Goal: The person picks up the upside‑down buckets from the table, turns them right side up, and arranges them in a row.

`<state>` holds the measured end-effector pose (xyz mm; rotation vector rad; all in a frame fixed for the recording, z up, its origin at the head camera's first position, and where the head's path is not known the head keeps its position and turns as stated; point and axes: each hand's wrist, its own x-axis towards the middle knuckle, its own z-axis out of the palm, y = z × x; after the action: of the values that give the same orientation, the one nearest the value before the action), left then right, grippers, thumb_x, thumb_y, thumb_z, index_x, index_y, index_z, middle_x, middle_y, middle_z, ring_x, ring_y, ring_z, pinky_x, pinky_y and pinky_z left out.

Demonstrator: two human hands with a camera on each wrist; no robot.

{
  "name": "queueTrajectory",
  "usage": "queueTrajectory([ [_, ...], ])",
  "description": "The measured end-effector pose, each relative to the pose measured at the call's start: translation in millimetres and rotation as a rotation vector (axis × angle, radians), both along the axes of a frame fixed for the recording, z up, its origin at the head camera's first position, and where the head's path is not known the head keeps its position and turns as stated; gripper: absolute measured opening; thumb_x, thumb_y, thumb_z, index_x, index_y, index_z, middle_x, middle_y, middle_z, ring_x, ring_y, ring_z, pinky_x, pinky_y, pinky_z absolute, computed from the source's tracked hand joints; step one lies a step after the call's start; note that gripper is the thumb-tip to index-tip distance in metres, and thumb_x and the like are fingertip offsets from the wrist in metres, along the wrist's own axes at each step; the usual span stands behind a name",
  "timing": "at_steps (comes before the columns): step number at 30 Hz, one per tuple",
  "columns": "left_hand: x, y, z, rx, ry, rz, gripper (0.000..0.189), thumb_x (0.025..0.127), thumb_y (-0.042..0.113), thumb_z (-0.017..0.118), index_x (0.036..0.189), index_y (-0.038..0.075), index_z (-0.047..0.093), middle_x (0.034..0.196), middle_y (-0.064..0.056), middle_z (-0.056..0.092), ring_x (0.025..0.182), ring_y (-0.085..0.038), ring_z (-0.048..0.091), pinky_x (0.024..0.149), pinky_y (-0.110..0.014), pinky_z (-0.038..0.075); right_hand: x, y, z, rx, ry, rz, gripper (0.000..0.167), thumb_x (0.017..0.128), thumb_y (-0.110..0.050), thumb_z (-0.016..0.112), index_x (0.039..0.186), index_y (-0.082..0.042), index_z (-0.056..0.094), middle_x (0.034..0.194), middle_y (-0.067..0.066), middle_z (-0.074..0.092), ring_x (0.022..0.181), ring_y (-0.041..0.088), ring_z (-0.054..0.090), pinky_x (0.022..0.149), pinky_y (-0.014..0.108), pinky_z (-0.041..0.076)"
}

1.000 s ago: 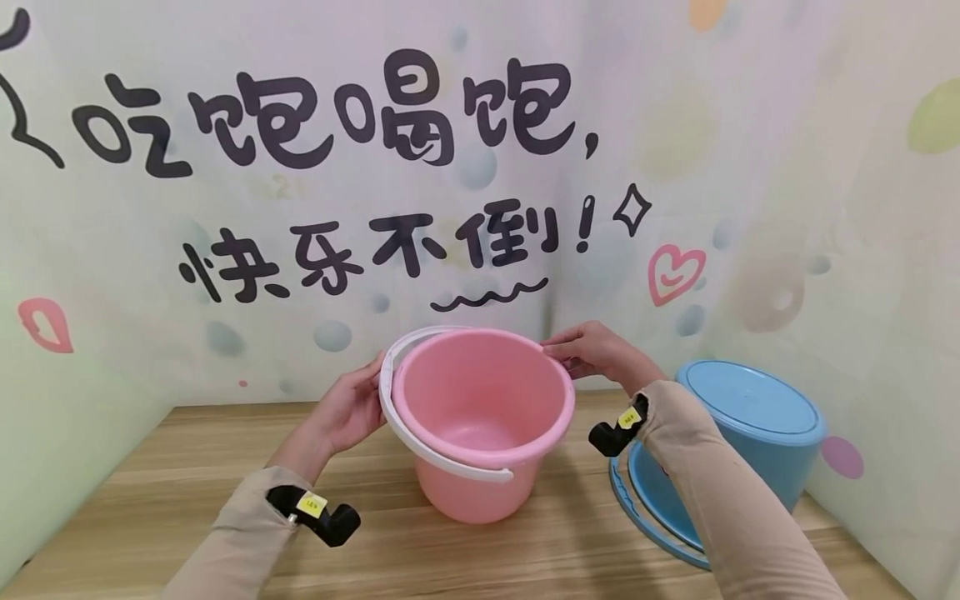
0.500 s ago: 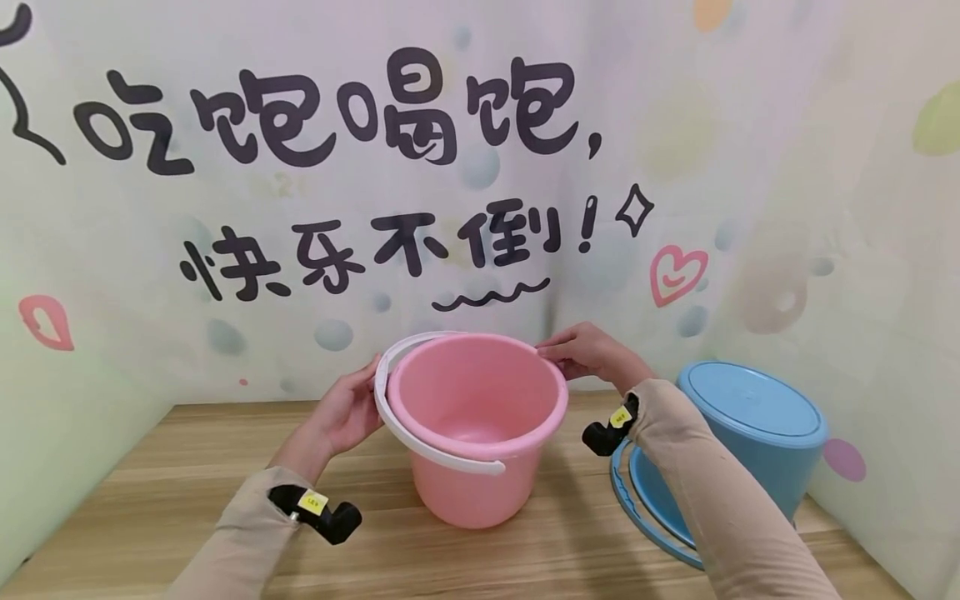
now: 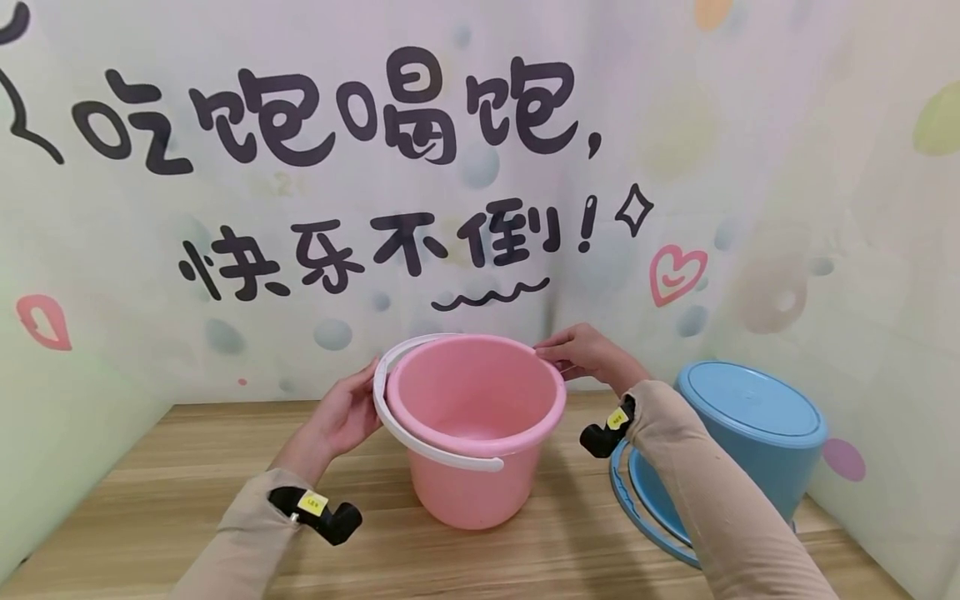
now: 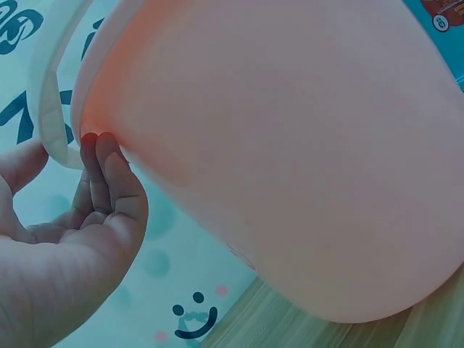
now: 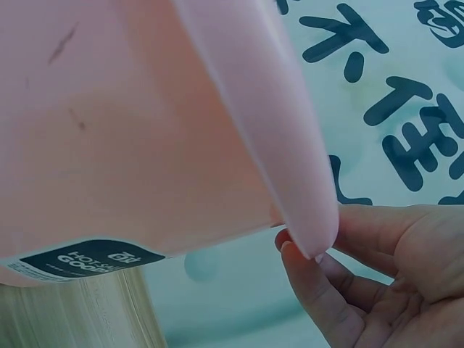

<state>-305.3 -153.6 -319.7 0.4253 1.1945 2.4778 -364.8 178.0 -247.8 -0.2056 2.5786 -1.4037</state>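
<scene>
A pink bucket (image 3: 474, 492) stands upright on the wooden table, its mouth facing up and its inside bare. Its white handle (image 3: 397, 421) hangs down along the left side of the rim. My left hand (image 3: 347, 414) holds the bucket's left side: in the left wrist view the thumb touches the handle (image 4: 43, 109) and the bent fingertips (image 4: 98, 141) press under the rim. My right hand (image 3: 588, 354) pinches the rim at the back right. In the right wrist view the rim (image 5: 312, 217) sits between that hand's thumb and fingers.
To the right a blue bucket (image 3: 750, 408) is upside down, partly behind my right forearm. Its blue handle (image 3: 648, 525) lies on the table (image 3: 352, 533). A printed cloth wall (image 3: 465, 183) rises right behind the table.
The pink bucket has shifted slightly left and nearer in the head view, and my right hand has gone left with it. Both hands keep their hold. The blue bucket has stayed put.
</scene>
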Motion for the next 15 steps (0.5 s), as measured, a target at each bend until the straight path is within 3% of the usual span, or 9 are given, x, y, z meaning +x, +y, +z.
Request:
queueTrajectory([
  [15,3.3,-5.4,-4.2,-0.086,-0.037,0.095,0.036,0.100,0.024,0.036,0.088,0.015,0.068,0.087,0.003,0.063,0.080,-0.008,0.056,0.073,-0.020,0.045,0.7,-0.2,-1.4,-0.016,0.003,-0.008,0.031,0.089,-0.016,0.060,0.114,0.002,0.062,0.083,0.009,0.067,0.069,0.017,0.064,0.069,0.032,0.053],
])
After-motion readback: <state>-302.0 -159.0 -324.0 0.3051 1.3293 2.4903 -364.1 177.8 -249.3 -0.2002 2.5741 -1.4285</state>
